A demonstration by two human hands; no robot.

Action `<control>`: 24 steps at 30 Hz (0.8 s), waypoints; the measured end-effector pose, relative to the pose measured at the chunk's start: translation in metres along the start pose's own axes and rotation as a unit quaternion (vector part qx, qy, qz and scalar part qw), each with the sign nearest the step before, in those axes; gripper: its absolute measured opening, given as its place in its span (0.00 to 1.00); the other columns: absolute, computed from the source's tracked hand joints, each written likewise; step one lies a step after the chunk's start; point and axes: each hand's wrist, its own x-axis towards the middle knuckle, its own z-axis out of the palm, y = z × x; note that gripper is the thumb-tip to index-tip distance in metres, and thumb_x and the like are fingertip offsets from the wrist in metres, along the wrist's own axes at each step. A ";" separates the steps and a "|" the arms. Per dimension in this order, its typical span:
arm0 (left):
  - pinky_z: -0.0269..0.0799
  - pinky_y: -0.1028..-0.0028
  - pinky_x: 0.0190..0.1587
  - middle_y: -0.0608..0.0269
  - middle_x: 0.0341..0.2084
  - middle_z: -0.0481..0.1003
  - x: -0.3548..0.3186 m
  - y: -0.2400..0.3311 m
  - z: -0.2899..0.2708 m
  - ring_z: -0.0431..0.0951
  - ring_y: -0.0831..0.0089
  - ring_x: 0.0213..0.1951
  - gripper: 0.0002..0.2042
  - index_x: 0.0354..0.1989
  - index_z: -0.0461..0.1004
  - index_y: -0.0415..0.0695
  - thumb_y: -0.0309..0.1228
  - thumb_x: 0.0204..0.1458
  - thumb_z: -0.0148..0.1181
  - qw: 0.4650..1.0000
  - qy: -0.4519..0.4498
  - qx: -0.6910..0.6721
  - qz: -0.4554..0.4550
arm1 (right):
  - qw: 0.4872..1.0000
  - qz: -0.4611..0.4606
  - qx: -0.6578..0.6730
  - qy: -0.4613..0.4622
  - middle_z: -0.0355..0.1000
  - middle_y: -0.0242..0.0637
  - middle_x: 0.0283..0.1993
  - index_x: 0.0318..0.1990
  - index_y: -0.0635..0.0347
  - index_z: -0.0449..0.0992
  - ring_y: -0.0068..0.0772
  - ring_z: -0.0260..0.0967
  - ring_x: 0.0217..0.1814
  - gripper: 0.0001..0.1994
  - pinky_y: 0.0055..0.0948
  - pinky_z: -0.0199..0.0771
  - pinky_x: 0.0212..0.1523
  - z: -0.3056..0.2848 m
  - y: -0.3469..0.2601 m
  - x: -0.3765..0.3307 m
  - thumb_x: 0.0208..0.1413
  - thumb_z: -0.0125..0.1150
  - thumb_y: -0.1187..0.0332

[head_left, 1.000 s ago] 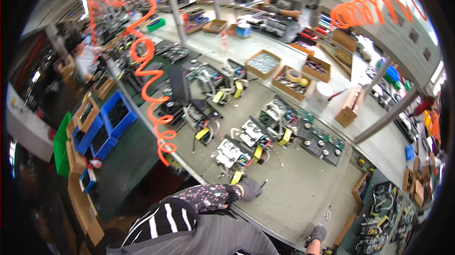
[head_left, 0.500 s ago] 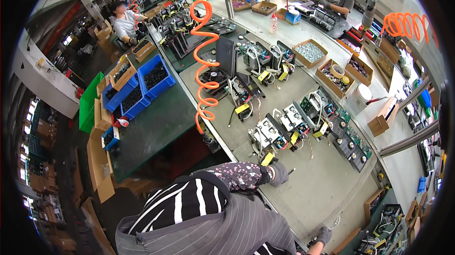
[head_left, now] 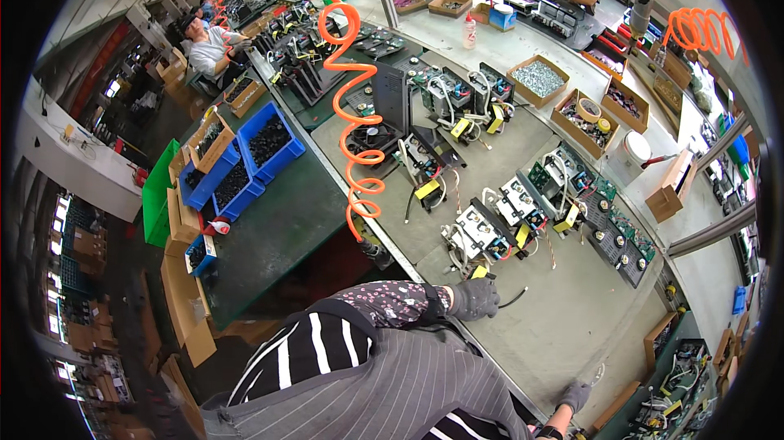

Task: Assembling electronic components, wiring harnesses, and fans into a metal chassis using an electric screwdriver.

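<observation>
Left grip [head_left: 474,299] curled on black cable [head_left: 513,301]; right grip [head_left: 576,396] half cut off, unclear

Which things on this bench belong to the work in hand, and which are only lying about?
In hand:
- left hand, gloved, at the nearest white electronic assembly
- black cable beside that hand
- right hand, gloved, resting on the bench

Lying about:
- orange coiled hose
- blue bins
- cardboard box of screws
- white tub

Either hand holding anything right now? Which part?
Left hand, gloved, rests closed by a thin black cable near the closest board assembly; an actual hold cannot be told. Right hand lies on the bench, holding nothing visible.
</observation>
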 end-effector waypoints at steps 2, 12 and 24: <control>0.71 0.64 0.42 0.67 0.32 0.75 0.002 0.002 0.001 0.75 0.65 0.43 0.05 0.32 0.78 0.56 0.34 0.48 0.56 1.000 -0.001 0.019 -0.010 | 0.998 -0.019 -0.059 0.017 0.75 0.56 0.38 0.42 0.72 0.73 0.54 0.72 0.40 0.16 0.41 0.70 0.44 -0.003 -0.018 -0.011 0.49 0.55 0.69; 0.70 0.62 0.43 0.66 0.32 0.78 0.007 0.000 0.010 0.78 0.64 0.41 0.07 0.31 0.80 0.57 0.36 0.47 0.56 0.999 -0.020 0.047 -0.018 | 0.988 -0.052 -0.130 0.067 0.75 0.57 0.43 0.49 0.70 0.73 0.57 0.73 0.45 0.17 0.43 0.70 0.46 0.013 -0.009 0.016 0.51 0.53 0.71; 0.69 0.62 0.40 0.68 0.28 0.75 0.008 -0.002 0.024 0.76 0.64 0.38 0.03 0.26 0.76 0.57 0.38 0.42 0.61 0.998 0.007 0.064 -0.016 | 0.992 -0.076 -0.028 0.094 0.76 0.54 0.41 0.43 0.69 0.75 0.54 0.73 0.43 0.15 0.42 0.71 0.44 0.035 0.005 0.036 0.50 0.55 0.69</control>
